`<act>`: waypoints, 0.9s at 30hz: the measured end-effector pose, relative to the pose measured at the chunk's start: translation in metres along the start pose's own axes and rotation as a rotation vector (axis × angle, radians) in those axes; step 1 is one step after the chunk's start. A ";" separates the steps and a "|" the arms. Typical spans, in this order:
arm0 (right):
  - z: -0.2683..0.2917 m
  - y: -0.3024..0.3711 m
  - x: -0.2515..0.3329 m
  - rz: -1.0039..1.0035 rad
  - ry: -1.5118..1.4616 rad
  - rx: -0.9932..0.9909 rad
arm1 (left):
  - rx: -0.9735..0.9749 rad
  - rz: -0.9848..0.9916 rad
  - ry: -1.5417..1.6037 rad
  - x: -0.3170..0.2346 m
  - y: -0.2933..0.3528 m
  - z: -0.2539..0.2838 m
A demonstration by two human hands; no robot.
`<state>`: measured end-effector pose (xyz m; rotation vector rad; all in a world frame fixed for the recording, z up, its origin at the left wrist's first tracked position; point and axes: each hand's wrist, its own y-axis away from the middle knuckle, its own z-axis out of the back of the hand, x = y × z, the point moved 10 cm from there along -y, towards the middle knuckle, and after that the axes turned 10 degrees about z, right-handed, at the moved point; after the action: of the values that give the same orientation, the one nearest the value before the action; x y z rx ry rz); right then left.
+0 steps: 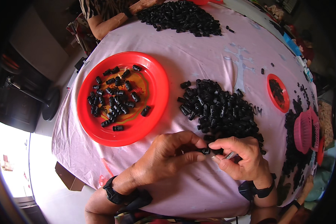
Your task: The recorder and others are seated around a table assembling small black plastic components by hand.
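Toward the tabletop's (pixel 205 56) near edge, the left hand (pixel 164 155) pinches a black part (pixel 205 151) between thumb and finger; the right hand (pixel 244 158), just beside it, is closed on a silver tool (pixel 230 155). More parts (pixel 118 128) lie in the left-edge red plate (pixel 158 93), dark bits (pixel 276 91) in the right-edge dish (pixel 270 89).

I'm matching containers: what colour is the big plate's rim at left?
The big plate's rim is bright red, seen in the head view.

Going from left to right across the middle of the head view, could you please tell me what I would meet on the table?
Large red plate → near pile of black pieces → small red plate → pink basket.
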<state>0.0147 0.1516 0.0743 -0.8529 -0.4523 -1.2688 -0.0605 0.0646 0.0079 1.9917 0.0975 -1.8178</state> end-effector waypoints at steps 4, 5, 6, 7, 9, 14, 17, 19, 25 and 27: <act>-0.001 -0.003 0.007 0.085 -0.010 -0.043 | 0.123 0.011 0.217 0.008 -0.002 -0.011; 0.000 -0.003 0.006 0.085 -0.009 -0.043 | 0.143 0.046 0.231 0.011 -0.002 -0.014; 0.000 -0.001 0.005 0.097 0.004 -0.024 | 0.168 0.082 0.246 0.015 -0.003 -0.017; -0.001 0.000 0.005 0.110 0.016 -0.005 | 0.172 0.082 0.247 0.015 -0.004 -0.018; 0.001 0.001 0.005 0.102 0.009 -0.015 | 0.207 0.113 0.341 0.017 -0.004 -0.022; 0.004 0.001 0.004 0.085 -0.031 -0.060 | 0.265 0.176 0.409 0.012 0.000 -0.022; 0.005 0.001 0.002 0.073 -0.026 -0.051 | 0.276 0.212 0.427 0.013 0.001 -0.021; 0.005 0.001 0.003 0.085 -0.022 -0.050 | 0.278 0.219 0.433 0.013 0.001 -0.021; 0.007 -0.003 0.005 0.016 -0.057 -0.048 | 0.236 0.158 0.519 0.015 -0.002 -0.021; 0.008 -0.001 0.001 -0.019 -0.057 -0.066 | 0.204 0.096 0.512 0.011 -0.002 -0.018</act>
<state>0.0148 0.1564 0.0806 -0.9440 -0.4665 -1.2853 -0.0429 0.0702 -0.0028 2.5183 -0.0304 -1.2648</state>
